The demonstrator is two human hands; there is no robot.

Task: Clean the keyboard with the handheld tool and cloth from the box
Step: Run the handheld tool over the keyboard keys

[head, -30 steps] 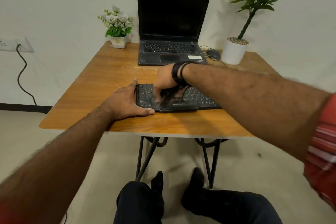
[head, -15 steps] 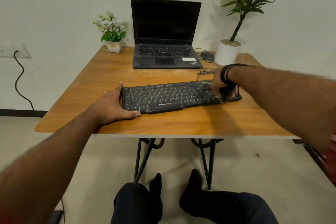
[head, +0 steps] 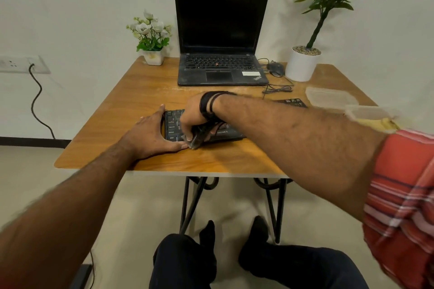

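A black keyboard (head: 172,124) lies across the wooden table (head: 234,159), mostly hidden under my right forearm. My left hand (head: 152,136) rests flat on the table and presses against the keyboard's left end. My right hand (head: 195,115) is over the left part of the keys, fingers closed on a dark cloth (head: 202,135) that is blurred and touches the keyboard's front edge. A clear plastic box (head: 331,97) sits at the table's right side, with a second clear piece (head: 366,112) in front of it. No handheld tool is visible.
An open black laptop (head: 220,54) stands at the back centre. A small white flower pot (head: 153,56) is at the back left. A mouse (head: 276,68) with its cable and a tall plant in a white pot (head: 301,65) are at the back right.
My right hand has swept with the cloth from the keyboard's right end back to its left part. The left hand has stayed at the left end. The view has shifted slightly.
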